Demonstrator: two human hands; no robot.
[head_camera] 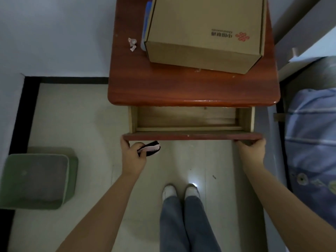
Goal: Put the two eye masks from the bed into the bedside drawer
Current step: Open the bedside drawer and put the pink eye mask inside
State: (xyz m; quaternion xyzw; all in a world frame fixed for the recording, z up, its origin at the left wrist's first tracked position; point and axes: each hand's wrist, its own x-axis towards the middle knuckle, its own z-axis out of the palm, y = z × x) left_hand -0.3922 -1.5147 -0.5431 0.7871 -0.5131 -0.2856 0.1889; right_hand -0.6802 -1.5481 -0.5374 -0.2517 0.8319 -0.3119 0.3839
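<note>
Pale floor, open drawer (185, 120); left hand (133, 157) grip pinching eye masks (150, 150) lengthwise rightward, right hand (251, 151) grip curled on drawer front

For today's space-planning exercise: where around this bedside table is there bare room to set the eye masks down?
The open drawer shows bare wood between its walls. The tabletop is free along its front edge. Further back, the cardboard box and crumpled paper crowd it.

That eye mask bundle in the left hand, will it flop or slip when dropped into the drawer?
The eye mask bundle looks soft and folded, so it probably flops rather than rolls. It seems light, pinched in the left hand. It should land quietly in the drawer.
</note>
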